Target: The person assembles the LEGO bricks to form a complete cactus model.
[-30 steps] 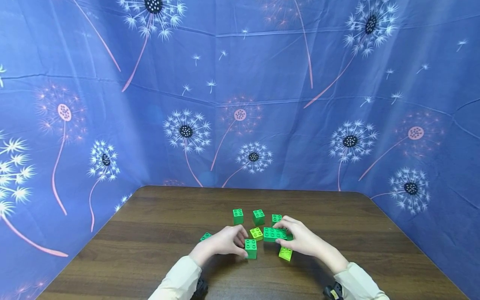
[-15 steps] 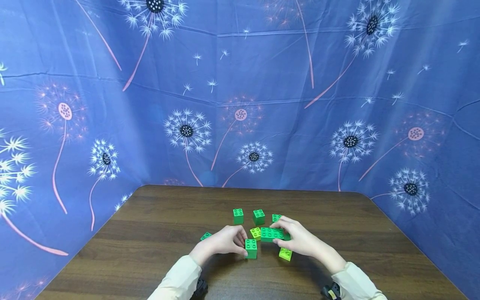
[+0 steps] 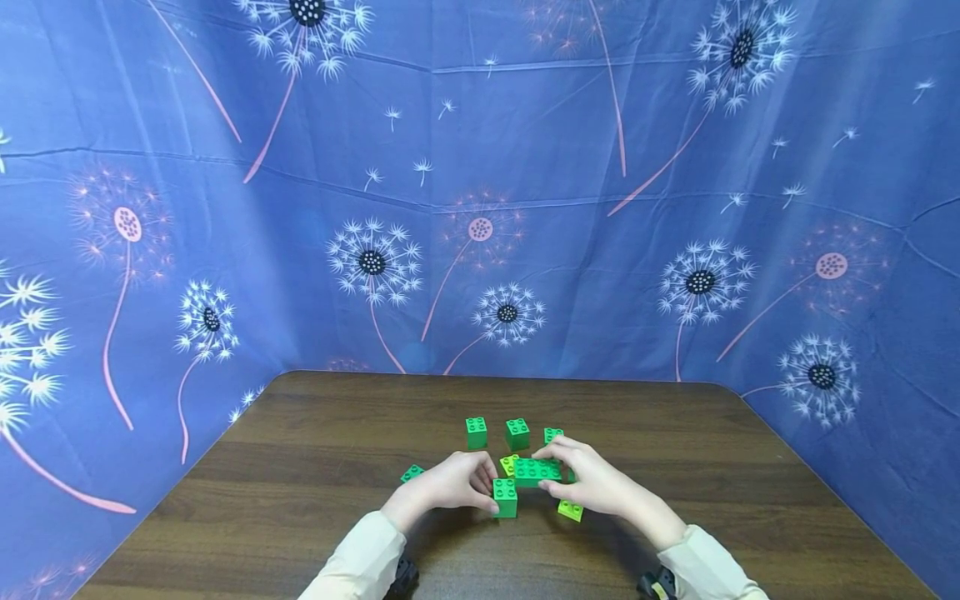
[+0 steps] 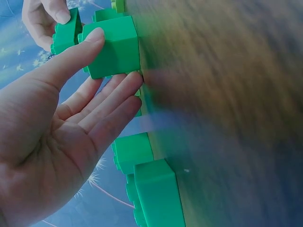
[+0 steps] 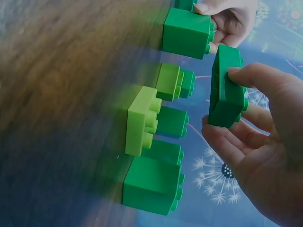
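My left hand (image 3: 448, 483) pinches a tall green toy building block (image 3: 506, 500) between thumb and fingers, and the block stands on the table. In the left wrist view the thumb lies across one side of this block (image 4: 113, 49), with fingertips at the opposite side. My right hand (image 3: 594, 479) grips a longer, flat green toy brick (image 3: 534, 472) by its long sides. The right wrist view shows that brick (image 5: 226, 90) raised off the table, its studs facing up and its hollow underside partly visible. It hangs just behind and right of the tall block, apart from it.
A yellow-green brick (image 3: 509, 464) lies partly behind the long brick, and another (image 3: 571, 510) below the right hand. Green blocks (image 3: 476, 432) stand farther back, one (image 3: 412, 472) left of the left hand. The wooden table (image 3: 300, 467) meets a blue dandelion-print cloth (image 3: 420, 167).
My right hand has carried the long green brick left and slightly nearer, towards the tall block. My left hand and its block have shifted only slightly right.
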Motion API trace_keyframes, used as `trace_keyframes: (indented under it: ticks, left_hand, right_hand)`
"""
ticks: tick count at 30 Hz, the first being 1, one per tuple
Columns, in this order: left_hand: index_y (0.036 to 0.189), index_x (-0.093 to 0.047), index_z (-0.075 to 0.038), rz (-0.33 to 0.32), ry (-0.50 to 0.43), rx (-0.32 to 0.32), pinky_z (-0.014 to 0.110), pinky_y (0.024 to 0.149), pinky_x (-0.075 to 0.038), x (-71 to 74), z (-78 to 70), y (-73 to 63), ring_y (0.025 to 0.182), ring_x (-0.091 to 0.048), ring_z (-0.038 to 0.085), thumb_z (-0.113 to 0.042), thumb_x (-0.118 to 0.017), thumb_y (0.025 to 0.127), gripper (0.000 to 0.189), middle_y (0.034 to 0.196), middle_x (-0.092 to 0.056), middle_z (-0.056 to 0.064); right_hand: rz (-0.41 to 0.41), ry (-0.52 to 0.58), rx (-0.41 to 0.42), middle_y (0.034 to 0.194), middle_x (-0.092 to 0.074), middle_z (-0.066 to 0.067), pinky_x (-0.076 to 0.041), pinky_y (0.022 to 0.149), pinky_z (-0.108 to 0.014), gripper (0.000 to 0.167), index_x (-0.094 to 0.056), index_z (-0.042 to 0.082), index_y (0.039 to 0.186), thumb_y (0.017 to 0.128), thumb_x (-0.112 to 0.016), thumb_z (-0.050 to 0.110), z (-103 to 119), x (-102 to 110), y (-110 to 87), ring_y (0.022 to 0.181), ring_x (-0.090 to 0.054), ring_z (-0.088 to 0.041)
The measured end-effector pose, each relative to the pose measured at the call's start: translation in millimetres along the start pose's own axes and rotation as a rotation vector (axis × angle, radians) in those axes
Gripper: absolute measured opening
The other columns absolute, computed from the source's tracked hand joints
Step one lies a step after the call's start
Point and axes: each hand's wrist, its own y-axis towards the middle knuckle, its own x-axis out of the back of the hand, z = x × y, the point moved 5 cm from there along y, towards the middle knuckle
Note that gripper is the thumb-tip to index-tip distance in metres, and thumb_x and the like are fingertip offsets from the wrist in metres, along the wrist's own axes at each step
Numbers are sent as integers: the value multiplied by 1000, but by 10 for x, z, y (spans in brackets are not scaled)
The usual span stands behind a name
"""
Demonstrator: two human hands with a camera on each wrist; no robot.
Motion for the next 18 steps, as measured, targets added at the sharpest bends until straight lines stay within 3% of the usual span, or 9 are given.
trace_keyframes:
  ticks: [8,18]
  left_hand:
    - [93,-57,-3,1,-12,3,15,67,-50,-9,-18,0,75,-67,13,-6,-79,72,31,85,-67,12]
    - [95,-58,-2,3,-8,6,15,68,-50,-23,-5,21,77,-67,13,-7,-79,73,30,86,-67,10]
  right_hand:
    - [22,-16,-1,107,-59,0,-44,67,-21,32,-61,6,116,88,-65,22,36,-51,5,80,-47,-4]
    - [32,-17,2,108,-60,3,-45,68,-24,32,-62,9,117,89,-65,24,68,-99,30,80,-50,-9]
